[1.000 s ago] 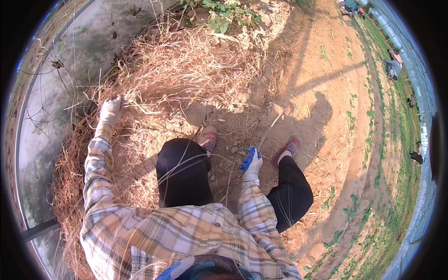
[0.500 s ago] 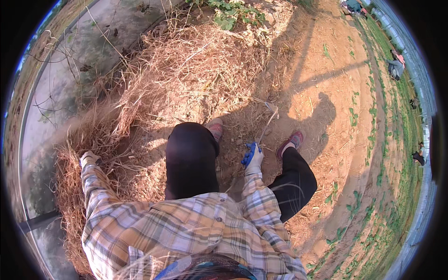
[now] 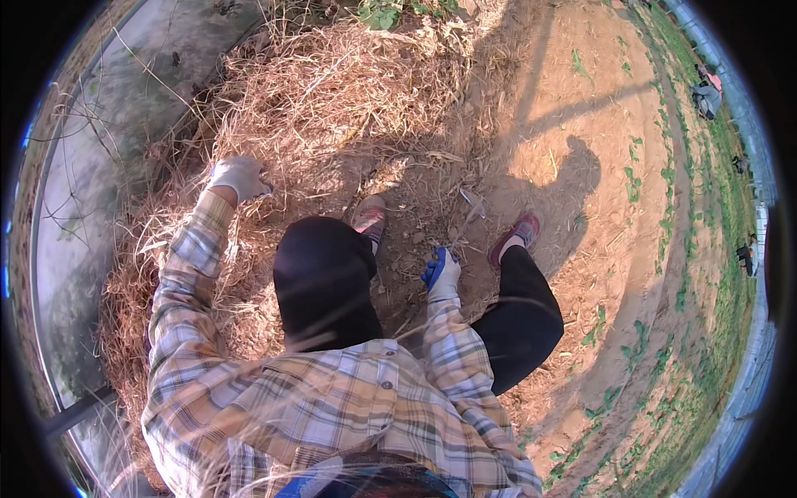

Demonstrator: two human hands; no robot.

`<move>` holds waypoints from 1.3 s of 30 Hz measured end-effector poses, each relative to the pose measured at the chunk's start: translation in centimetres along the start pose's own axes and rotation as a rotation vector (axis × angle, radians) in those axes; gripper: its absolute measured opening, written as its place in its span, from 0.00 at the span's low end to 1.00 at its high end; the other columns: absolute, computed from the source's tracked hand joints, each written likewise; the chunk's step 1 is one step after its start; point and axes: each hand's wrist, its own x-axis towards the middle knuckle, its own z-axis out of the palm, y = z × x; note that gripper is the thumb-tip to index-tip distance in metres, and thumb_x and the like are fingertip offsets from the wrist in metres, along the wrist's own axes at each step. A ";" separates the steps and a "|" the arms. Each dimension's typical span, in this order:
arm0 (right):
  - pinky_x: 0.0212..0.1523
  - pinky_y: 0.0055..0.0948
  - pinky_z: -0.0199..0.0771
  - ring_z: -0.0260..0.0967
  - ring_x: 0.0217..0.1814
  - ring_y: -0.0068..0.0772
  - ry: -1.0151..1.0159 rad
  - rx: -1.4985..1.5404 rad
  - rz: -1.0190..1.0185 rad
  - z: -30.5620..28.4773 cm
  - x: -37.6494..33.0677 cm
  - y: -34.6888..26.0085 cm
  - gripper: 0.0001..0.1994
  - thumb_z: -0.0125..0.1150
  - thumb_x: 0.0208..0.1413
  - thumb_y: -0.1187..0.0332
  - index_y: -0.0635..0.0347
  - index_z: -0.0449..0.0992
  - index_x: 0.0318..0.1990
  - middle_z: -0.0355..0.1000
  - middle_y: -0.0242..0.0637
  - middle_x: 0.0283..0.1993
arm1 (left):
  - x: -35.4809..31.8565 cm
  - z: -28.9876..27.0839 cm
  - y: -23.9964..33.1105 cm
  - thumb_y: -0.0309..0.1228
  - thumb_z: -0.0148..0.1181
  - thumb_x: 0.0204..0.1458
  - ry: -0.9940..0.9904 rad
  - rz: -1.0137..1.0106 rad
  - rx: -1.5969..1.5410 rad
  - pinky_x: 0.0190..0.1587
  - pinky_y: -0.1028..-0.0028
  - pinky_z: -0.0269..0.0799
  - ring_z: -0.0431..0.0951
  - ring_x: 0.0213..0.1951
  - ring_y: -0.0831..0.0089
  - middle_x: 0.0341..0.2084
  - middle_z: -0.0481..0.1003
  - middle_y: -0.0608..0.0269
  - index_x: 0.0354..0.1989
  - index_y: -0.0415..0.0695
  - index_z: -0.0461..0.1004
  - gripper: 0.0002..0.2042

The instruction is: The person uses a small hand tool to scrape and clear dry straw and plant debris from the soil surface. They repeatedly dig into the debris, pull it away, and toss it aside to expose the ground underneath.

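Observation:
My left hand (image 3: 238, 177), in a whitish glove with blue on the finger side, is held over the dry straw (image 3: 332, 91) at the left. Its fingers point right and look partly spread, with nothing visible in them. Lower and nearer the middle, my right hand (image 3: 441, 272), in a matching glove, is closed round the handle of a sickle (image 3: 474, 202). The sickle's thin shaft leads away from me to a pale bent blade close to the soil, between my feet. My fingers hide the handle.
A grey sheet-covered wall (image 3: 108, 158) with a frame runs along the left, bare twigs before it. Green leaves (image 3: 382, 12) grow at the far end. Rows of seedlings (image 3: 668, 174) line the right, where people (image 3: 707, 95) crouch. My shoes (image 3: 369, 217) stand on the soil.
My left hand has moved away from me and to the right, out of the straw by the wall. My right hand has shifted slightly left, and the sickle blade has turned and come nearer.

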 end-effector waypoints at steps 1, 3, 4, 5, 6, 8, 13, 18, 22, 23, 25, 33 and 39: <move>0.07 0.31 0.56 0.53 0.09 0.28 -0.009 -0.007 0.007 0.4 0.0 0.0 0.12 0.52 0.54 0.56 0.54 0.67 0.34 0.59 0.32 0.16 | 1.6 0.3 0.5 0.51 0.60 0.41 -0.015 0.007 0.015 0.48 0.64 0.69 0.74 0.45 0.60 0.39 0.75 0.55 0.42 0.45 0.75 0.25; 0.09 0.30 0.57 0.54 0.09 0.27 0.001 -0.014 0.000 0.2 0.3 -0.3 0.11 0.54 0.53 0.56 0.53 0.66 0.33 0.60 0.32 0.17 | 4.5 1.1 2.0 0.51 0.59 0.41 -0.023 0.107 0.022 0.49 0.64 0.68 0.74 0.46 0.60 0.41 0.75 0.55 0.47 0.46 0.71 0.28; 0.10 0.29 0.57 0.54 0.10 0.26 -0.002 -0.012 -0.007 0.4 0.4 -0.3 0.11 0.54 0.53 0.56 0.51 0.65 0.33 0.60 0.32 0.17 | 5.1 1.0 2.1 0.52 0.60 0.41 -0.013 0.178 0.024 0.49 0.63 0.68 0.73 0.46 0.59 0.43 0.74 0.56 0.52 0.47 0.68 0.31; 0.11 0.28 0.58 0.54 0.11 0.24 -0.007 -0.011 -0.014 0.5 0.5 -0.2 0.10 0.55 0.52 0.56 0.50 0.65 0.32 0.61 0.31 0.18 | 6.6 2.8 1.0 0.53 0.60 0.40 -0.015 0.188 -0.013 0.51 0.63 0.66 0.72 0.48 0.58 0.44 0.73 0.54 0.54 0.49 0.67 0.32; 0.11 0.28 0.58 0.54 0.11 0.24 -0.011 -0.020 -0.002 0.8 0.5 -0.2 0.10 0.55 0.52 0.56 0.49 0.65 0.32 0.61 0.31 0.18 | 7.3 4.0 -0.4 0.53 0.60 0.40 -0.101 0.157 -0.048 0.52 0.64 0.66 0.71 0.49 0.57 0.45 0.73 0.54 0.54 0.49 0.66 0.33; 0.11 0.28 0.58 0.54 0.11 0.24 -0.024 -0.034 0.010 1.5 0.4 -0.6 0.09 0.55 0.52 0.57 0.48 0.65 0.32 0.61 0.31 0.18 | 7.7 5.2 -2.7 0.55 0.60 0.39 -0.259 0.093 -0.122 0.53 0.64 0.65 0.70 0.51 0.57 0.48 0.71 0.53 0.55 0.50 0.66 0.34; 0.08 0.29 0.59 0.54 0.10 0.27 -0.033 -0.083 0.015 2.6 0.8 -0.1 0.12 0.53 0.54 0.58 0.54 0.64 0.38 0.62 0.34 0.19 | 2.9 11.7 -10.7 0.60 0.60 0.37 -0.183 -0.032 -0.195 0.58 0.63 0.59 0.62 0.58 0.55 0.58 0.60 0.52 0.60 0.50 0.60 0.41; 0.11 0.31 0.61 0.55 0.11 0.27 -0.077 -0.100 0.095 2.4 0.3 -0.2 0.13 0.54 0.54 0.56 0.51 0.65 0.41 0.62 0.35 0.21 | -6.2 17.2 -9.2 0.67 0.56 0.35 -0.308 -0.232 -0.175 0.65 0.58 0.41 0.47 0.65 0.53 0.64 0.50 0.53 0.64 0.53 0.51 0.48; 0.11 0.31 0.60 0.55 0.10 0.28 -0.129 -0.126 0.099 2.2 0.1 -0.2 0.13 0.54 0.53 0.56 0.51 0.65 0.40 0.62 0.36 0.21 | -12.5 28.1 -13.6 0.57 0.55 0.42 -0.529 -0.458 0.060 0.64 0.51 0.38 0.47 0.65 0.53 0.64 0.52 0.61 0.57 0.59 0.65 0.32; 0.11 0.32 0.60 0.55 0.10 0.28 -0.129 -0.138 0.097 1.8 0.0 -0.3 0.13 0.54 0.53 0.56 0.51 0.65 0.40 0.62 0.36 0.21 | -13.7 30.1 -15.2 0.55 0.53 0.45 -0.559 -0.550 0.074 0.64 0.50 0.38 0.47 0.65 0.53 0.64 0.53 0.61 0.57 0.58 0.66 0.30; 0.11 0.33 0.60 0.54 0.10 0.28 -0.067 -0.139 0.044 0.8 -0.3 -0.6 0.12 0.54 0.52 0.56 0.51 0.66 0.39 0.62 0.36 0.21 | -15.4 30.5 -17.1 0.53 0.51 0.48 -0.568 -0.725 0.067 0.63 0.51 0.42 0.47 0.66 0.59 0.63 0.54 0.65 0.54 0.57 0.69 0.26; 0.12 0.31 0.57 0.52 0.11 0.26 -0.042 -0.117 0.020 -0.9 -0.5 -1.4 0.12 0.53 0.52 0.56 0.52 0.66 0.37 0.61 0.35 0.20 | -13.3 17.9 -25.0 0.31 0.60 0.49 -0.361 -0.731 -1.564 0.32 0.73 0.74 0.76 0.30 0.74 0.31 0.77 0.62 0.51 0.46 0.70 0.19; 0.10 0.26 0.56 0.51 0.10 0.23 0.029 -0.136 -0.020 -0.4 -1.3 -1.7 0.08 0.53 0.52 0.60 0.50 0.65 0.35 0.60 0.30 0.16 | -7.6 4.9 -19.3 0.28 0.57 0.50 0.278 0.103 -1.058 0.51 0.76 0.67 0.73 0.45 0.74 0.44 0.74 0.62 0.55 0.42 0.66 0.21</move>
